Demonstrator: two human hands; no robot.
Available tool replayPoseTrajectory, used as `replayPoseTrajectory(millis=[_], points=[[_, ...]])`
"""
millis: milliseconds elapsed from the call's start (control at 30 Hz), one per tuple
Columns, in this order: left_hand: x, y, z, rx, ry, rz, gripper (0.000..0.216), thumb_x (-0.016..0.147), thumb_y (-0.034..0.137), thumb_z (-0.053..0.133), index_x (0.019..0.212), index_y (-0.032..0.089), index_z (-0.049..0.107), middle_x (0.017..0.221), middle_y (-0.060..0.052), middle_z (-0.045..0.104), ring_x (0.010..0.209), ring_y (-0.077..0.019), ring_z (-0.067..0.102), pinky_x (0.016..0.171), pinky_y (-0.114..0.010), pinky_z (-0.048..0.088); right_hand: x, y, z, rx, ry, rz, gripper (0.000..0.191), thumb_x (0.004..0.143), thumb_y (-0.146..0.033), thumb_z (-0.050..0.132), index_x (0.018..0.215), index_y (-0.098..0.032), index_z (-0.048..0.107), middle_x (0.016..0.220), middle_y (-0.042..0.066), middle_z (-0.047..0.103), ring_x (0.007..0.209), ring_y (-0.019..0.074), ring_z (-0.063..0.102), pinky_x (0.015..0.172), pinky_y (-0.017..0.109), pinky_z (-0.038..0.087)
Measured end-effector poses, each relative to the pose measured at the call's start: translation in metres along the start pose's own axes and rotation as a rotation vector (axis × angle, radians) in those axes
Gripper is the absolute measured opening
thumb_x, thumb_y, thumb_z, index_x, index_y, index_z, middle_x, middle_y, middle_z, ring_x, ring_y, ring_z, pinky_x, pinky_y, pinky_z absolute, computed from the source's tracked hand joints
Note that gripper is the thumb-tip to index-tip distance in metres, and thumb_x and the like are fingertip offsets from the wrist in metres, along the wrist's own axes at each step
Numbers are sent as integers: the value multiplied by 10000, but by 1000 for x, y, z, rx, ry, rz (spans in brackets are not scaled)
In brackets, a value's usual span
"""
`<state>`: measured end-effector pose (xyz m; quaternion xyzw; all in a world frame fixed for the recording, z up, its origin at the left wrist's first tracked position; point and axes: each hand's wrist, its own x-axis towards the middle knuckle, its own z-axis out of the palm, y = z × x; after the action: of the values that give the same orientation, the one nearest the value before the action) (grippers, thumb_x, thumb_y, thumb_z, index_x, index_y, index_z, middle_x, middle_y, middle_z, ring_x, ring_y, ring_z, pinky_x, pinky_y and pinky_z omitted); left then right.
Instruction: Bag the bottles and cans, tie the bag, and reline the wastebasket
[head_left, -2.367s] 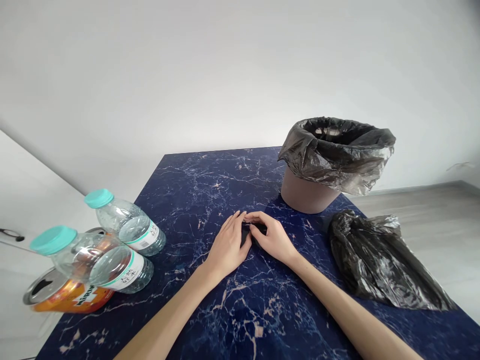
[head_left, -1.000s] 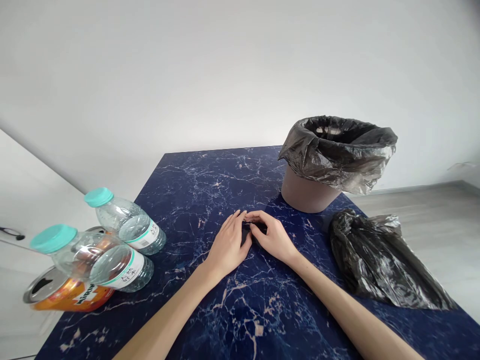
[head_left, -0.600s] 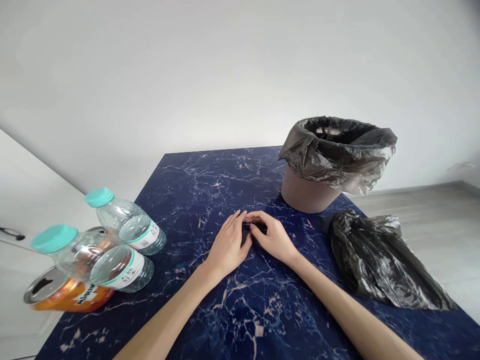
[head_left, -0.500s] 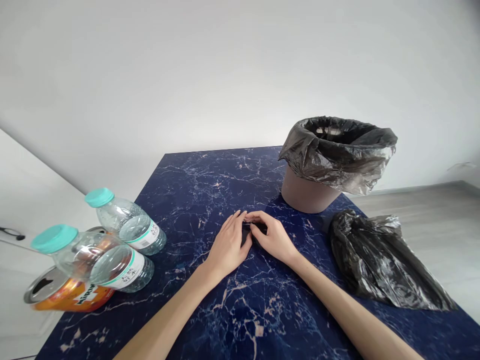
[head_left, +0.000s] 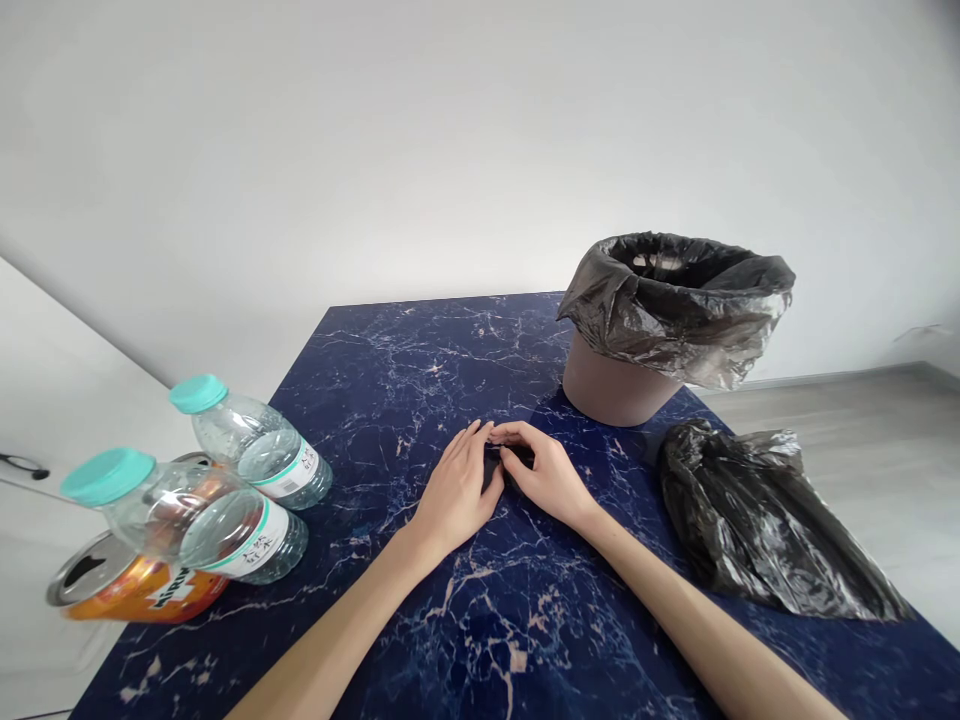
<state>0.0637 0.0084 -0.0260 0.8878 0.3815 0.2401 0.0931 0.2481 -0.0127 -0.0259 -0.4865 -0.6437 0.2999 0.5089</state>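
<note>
My left hand and my right hand lie side by side on the dark blue marbled table, fingertips meeting. Between them sits a small black thing, perhaps a folded plastic bag, mostly hidden by my fingers. Both hands have their fingers curled and pressed onto it. A brown bin lined with a black bag stands just behind my right hand.
A crumpled black plastic bag lies on the table at the right. At the left edge stand two clear water bottles with teal caps and an orange drink can. Beyond the table are a white wall and grey floor.
</note>
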Motion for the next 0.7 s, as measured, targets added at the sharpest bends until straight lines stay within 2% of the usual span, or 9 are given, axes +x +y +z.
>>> replayPoseTrajectory(millis=[300,700], points=[[0,0,1,14,-5,-8,543,1127,302,473,1636,153,354,1676,-231,529,1609,-336,472,1312,-581,453,0,1,0,12,2,5,279,962,-194,575,1196,-238,721,1212,63,808,1145,222,773,1091,422,605],[0,1,1,22,25,8,552,1124,314,486,1648,207,350,1645,-203,575,1594,-345,492,1281,-609,483,-4,2,-4,43,57,-11,204,1022,-266,559,1179,-254,689,1193,76,791,1129,220,771,1066,413,623]])
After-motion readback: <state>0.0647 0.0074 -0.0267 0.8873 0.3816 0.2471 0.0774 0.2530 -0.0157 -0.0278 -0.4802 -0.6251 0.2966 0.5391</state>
